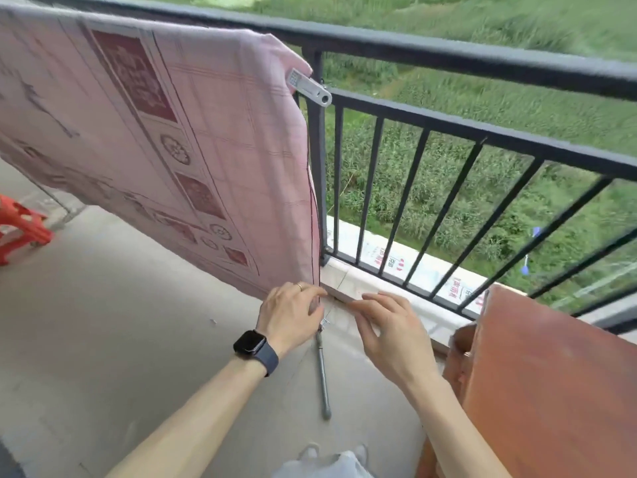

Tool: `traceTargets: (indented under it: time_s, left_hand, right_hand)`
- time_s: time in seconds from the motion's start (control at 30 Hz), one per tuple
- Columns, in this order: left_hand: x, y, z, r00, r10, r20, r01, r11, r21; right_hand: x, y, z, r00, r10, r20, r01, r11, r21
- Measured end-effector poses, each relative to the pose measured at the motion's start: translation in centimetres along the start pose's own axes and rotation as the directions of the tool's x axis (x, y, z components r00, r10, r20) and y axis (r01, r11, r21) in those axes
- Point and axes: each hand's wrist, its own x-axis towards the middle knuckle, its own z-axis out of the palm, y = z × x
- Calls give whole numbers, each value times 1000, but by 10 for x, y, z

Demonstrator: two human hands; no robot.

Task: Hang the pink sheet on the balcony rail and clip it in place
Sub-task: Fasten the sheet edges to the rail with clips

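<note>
Head view: your pink sheet (172, 150) hangs draped over the top bar of the dark balcony rail (448, 53), its patterned face turned toward you and its right edge falling straight down beside a rail post. A pale clip (310, 88) is fixed at the sheet's upper right corner, just under the top bar, with its body pointing out to the right. Your left hand (293, 313) is at the sheet's lower right corner; its fingers (315, 293) are curled in and pinch the hem there. That hand wears a ring (300, 287), and a dark watch (253, 346) sits on its wrist. Your right hand (389, 329) is just beside the left, apart from the cloth, with its fingers extended and relaxed, gripping nothing. Below and between the two hands a grey metal rod (322, 374) lies on the concrete floor (120, 339). A brown wooden surface (551, 374) stands at the right, close against the railing. A red stool (20, 225) shows at the far left edge, partly cut off. Beyond the bars lies green grass (517, 108).
</note>
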Motion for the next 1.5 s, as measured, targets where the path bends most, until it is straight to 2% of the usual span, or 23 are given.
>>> traceTargets:
  time_s: [0.1,0.2,0.33,0.5,0.6,0.73,0.8,0.87,0.97,1.03,1.17,1.27,1.4,1.5]
  left_hand:
    - [5,25,10,990,128,52,-126,992,-29]
    - [5,61,30,945,305,116,-302,952,-45]
    - [-5,122,66,818,535,212,-529,844,-90]
    - [-50,210,109,536,763,362,-770,617,-163]
    - [-96,254,130,358,827,433,-850,481,-217]
    - [-159,298,169,116,800,589,-916,316,-248]
    - [-190,316,189,38,752,658,-913,294,-284]
    - [-221,331,210,-18,681,732,-892,320,-320]
    - [-263,345,245,-35,546,837,-816,467,-340]
    - [-288,353,269,-7,489,872,-752,572,-327]
    - [-321,362,302,80,469,879,-676,674,-298]
    - [-328,365,310,78,486,871,-668,674,-316]
    - [-320,365,317,49,514,856,-588,708,-391]
    - [-304,365,312,77,503,861,-520,757,-396]
  right_hand:
    - [-28,4,-17,992,97,-78,-100,995,-29]
    - [-74,15,-36,960,236,-153,-250,965,-81]
    - [-149,26,-57,836,460,-298,-510,853,-113]
    - [-256,37,-66,586,698,-411,-782,620,-62]
    - [-320,42,-55,380,821,-426,-899,437,40]
    - [-401,48,-28,137,919,-370,-970,200,139]
    - [-434,50,-18,22,955,-295,-977,83,196]
    - [-464,58,-10,-67,963,-259,-975,-9,220]
    - [-499,78,0,-207,948,-240,-941,-126,315]
    - [-516,95,7,-314,919,-238,-887,-194,418]
    - [-533,129,15,-428,888,-170,-809,-292,511]
    - [-535,139,16,-450,886,-110,-794,-341,503]
    - [-537,144,17,-455,879,-140,-800,-335,497]
    - [-534,144,10,-450,887,-102,-788,-340,514]
